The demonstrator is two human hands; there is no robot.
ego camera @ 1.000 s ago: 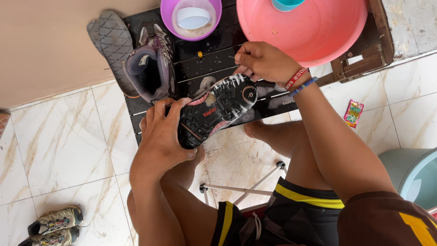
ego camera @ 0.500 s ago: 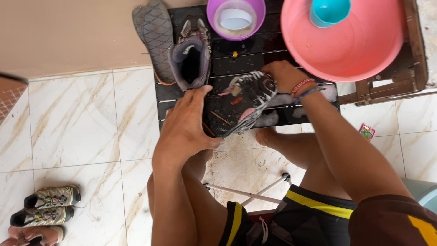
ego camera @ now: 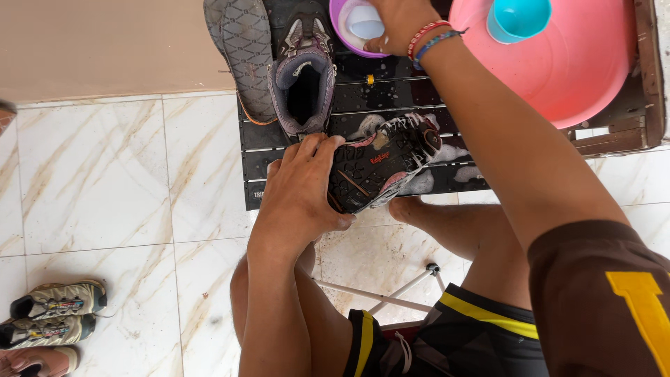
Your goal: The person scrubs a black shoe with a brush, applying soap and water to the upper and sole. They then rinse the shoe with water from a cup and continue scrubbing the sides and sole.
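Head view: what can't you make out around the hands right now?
- Right hand: fingertips cut off by the top edge over the purple bowl; any grip is unclear.
- Shoe: its upper faces away, heel hidden under the left hand.
- Pink basin: contents cut off by the top edge.

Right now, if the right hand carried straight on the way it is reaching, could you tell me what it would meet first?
The right hand points up the picture, fingers already at the small purple bowl. Going straight on, it would likely meet the white contents inside that bowl first, though depth is unclear.
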